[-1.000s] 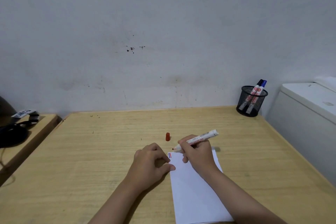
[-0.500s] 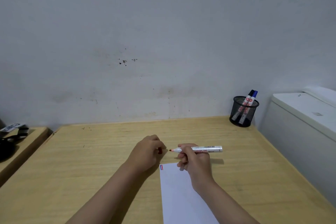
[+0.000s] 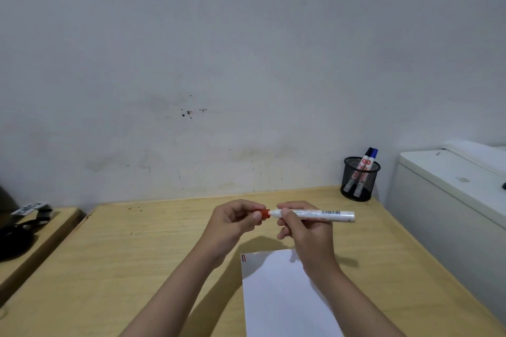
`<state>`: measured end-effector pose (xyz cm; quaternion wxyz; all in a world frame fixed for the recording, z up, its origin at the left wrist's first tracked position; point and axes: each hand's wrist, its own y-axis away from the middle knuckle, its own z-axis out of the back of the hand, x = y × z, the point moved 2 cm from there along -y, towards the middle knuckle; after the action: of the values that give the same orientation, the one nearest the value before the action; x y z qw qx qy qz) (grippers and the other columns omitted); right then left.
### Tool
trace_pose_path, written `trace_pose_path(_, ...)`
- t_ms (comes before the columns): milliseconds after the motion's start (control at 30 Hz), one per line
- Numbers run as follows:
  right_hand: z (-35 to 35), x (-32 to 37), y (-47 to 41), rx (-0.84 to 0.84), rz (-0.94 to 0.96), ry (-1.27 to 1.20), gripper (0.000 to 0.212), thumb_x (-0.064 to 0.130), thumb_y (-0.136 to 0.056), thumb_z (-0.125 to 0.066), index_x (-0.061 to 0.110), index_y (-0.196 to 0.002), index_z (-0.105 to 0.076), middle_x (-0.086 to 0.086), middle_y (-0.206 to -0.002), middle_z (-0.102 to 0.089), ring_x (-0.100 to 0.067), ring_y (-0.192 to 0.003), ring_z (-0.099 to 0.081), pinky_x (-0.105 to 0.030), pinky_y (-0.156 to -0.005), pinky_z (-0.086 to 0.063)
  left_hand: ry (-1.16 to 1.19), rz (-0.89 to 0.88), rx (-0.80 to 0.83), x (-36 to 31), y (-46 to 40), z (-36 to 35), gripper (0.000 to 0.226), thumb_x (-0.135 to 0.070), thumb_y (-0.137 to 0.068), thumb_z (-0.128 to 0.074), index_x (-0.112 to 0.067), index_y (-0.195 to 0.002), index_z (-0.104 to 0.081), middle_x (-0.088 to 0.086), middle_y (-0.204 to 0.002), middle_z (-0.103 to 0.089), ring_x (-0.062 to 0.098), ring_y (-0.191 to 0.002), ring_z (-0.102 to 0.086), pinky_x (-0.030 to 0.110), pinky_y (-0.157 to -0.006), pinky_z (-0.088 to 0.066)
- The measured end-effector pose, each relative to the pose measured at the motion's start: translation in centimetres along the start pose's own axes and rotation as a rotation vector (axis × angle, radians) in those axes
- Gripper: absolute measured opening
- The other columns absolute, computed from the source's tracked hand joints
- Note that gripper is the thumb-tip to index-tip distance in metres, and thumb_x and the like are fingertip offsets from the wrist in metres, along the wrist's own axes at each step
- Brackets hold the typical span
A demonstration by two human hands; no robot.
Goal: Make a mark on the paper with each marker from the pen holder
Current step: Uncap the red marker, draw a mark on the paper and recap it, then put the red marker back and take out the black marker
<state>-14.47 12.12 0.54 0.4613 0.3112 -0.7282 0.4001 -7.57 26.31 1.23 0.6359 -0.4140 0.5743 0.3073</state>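
My right hand holds a white marker level above the wooden table, its tip pointing left. My left hand pinches the red cap, which sits over the marker's tip. Below the hands lies a white sheet of paper with short red and blue marks at its top left corner. A black mesh pen holder stands at the table's far right corner with two markers in it, one black-capped and one blue-capped.
A white appliance stands right of the table. A second wooden surface at the left carries a dark object with straps. A grey wall runs behind the table.
My left hand picked the red cap off the table and brought it onto the marker's tip. My right hand lifted the marker off the paper and turned it level.
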Motion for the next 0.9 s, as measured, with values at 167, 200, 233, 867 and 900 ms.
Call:
trace_pose_path(167, 0.3, 2.4, 1.3, 0.14, 0.046, 0.037, 0.007, 0.017, -0.073, -0.067, 0.018, -0.075, -0.074, -0.006, -0.066, -0.069, -0.018, -0.053, -0.058, -0.03, -0.055, -0.051, 0.016, -0.067, 0.049, -1.7, 1.4, -0.5, 0.021, -0.018, -0.07, -0.069, -0.007, -0.088, -0.073, 0.003, -0.078, -0.073, 0.014, -0.077, -0.064, 0.021, -0.071, -0.052)
trace_pose_path(200, 0.3, 3.0, 1.7, 0.169, 0.062, 0.039, 0.007, 0.017, -0.072, -0.067, 0.019, -0.075, -0.074, -0.004, -0.065, -0.068, -0.018, -0.052, -0.058, -0.027, -0.054, -0.052, 0.016, -0.092, 0.056, -2.2, 1.8, -0.6, 0.021, -0.016, -0.072, -0.068, -0.004, -0.088, -0.072, 0.003, -0.077, -0.073, 0.014, -0.076, -0.064, 0.02, -0.07, -0.052)
trace_pose_path(233, 0.3, 3.6, 2.0, 0.193, 0.081, 0.034, 0.007, 0.018, -0.072, -0.067, 0.018, -0.076, -0.074, -0.003, -0.066, -0.068, -0.018, -0.052, -0.058, -0.027, -0.054, -0.052, 0.021, -0.118, 0.06, -2.6, 2.2, -0.7, 0.019, -0.013, -0.073, -0.068, -0.003, -0.088, -0.072, 0.003, -0.076, -0.073, 0.014, -0.075, -0.064, 0.02, -0.07, -0.052)
trace_pose_path(867, 2.7, 6.2, -0.3, 0.126, 0.039, 0.383, 0.01, 0.017, -0.074, -0.077, 0.01, -0.078, -0.071, -0.002, -0.069, -0.067, -0.011, -0.059, -0.059, -0.019, -0.055, -0.05, -0.278, -0.191, -0.175, -6.2, -0.1, -1.8, 0.006, -0.016, -0.079, -0.07, -0.012, -0.075, -0.073, 0.01, -0.073, -0.072, 0.016, -0.065, -0.054, 0.021, -0.055, -0.041)
trace_pose_path(900, 3.1, 6.7, -0.9, 0.103, 0.16, 0.503, 0.013, 0.019, -0.072, -0.079, 0.016, -0.082, -0.071, 0.003, -0.076, -0.068, -0.007, -0.065, -0.06, -0.015, -0.059, -0.049, -0.298, -0.186, -0.155, -6.4, -0.6, -2.1, 0.007, -0.016, -0.079, -0.069, -0.012, -0.074, -0.072, 0.008, -0.073, -0.074, 0.016, -0.065, -0.055, 0.022, -0.055, -0.04)
